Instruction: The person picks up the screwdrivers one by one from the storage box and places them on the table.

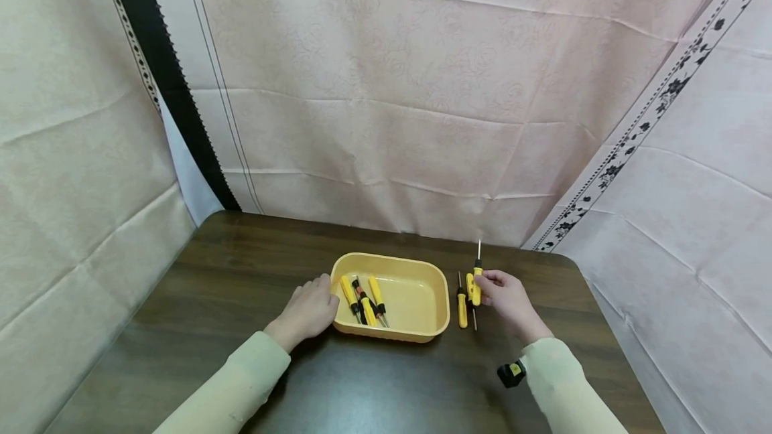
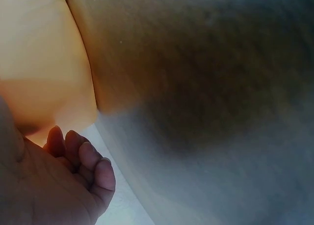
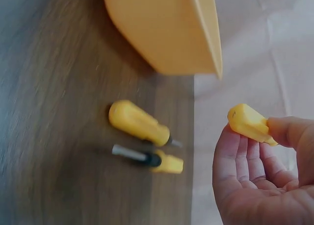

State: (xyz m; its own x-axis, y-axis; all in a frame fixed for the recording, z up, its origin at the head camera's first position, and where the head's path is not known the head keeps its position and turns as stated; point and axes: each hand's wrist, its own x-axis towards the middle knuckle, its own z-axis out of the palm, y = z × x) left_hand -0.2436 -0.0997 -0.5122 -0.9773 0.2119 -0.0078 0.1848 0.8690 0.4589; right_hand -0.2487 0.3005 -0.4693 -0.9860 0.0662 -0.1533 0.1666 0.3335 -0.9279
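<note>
A yellow plastic tray (image 1: pixel 416 301) stands on the table, with several yellow-and-black screwdrivers (image 1: pixel 348 292) lying in its left half. My left hand (image 1: pixel 306 308) grips the tray's left rim. In the left wrist view, that hand's fingers are curled beside the tray wall (image 2: pixel 49 53). To the tray's right, my right hand (image 1: pixel 506 297) holds a screwdriver (image 3: pixel 248 121) by its yellow handle, pinched between thumb and fingers. Its shaft points away from me, above the table. Below it, two more screwdrivers lie side by side: one (image 1: pixel 462 311) with its shaft away from me, the other (image 3: pixel 168 163) turned the opposite way.
The dark wooden table (image 1: pixel 223 300) reaches back to a pale cloth (image 1: pixel 374 153) hanging behind it. More cloth hangs on both sides. A small black device (image 1: pixel 511 374) sits at my right wrist.
</note>
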